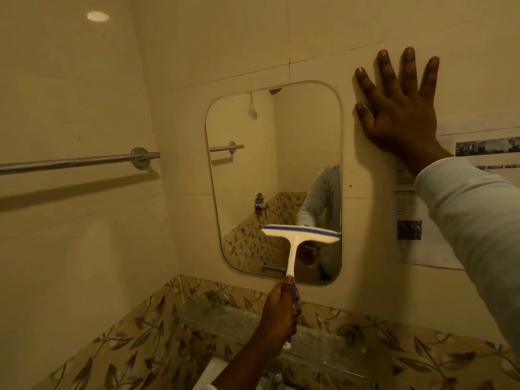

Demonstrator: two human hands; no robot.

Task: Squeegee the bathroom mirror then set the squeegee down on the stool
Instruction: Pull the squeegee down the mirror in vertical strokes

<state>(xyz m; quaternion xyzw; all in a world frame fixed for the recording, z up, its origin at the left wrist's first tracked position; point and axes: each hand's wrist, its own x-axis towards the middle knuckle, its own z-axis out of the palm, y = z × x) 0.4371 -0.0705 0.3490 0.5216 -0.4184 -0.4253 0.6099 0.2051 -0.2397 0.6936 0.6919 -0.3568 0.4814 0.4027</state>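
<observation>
squeegee (294,243) handle near-upright, blade across mirror (295,142)

Glossy cream wall tiles (70,80) meet in a corner under dim yellowish light, with a chrome towel rail (78,161) on the left wall, a leaf-patterned tile band (126,333) below, and a printed paper sheet (439,249) stuck at right.

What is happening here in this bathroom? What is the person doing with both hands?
A person is squeegeeing the bathroom mirror. The left hand grips the handle of a white and blue squeegee, whose blade is at the lower part of the mirror. The right hand presses flat, fingers spread, on the tiled wall just right of the mirror. No stool is in view, and the squeegee is not yet set down.
</observation>
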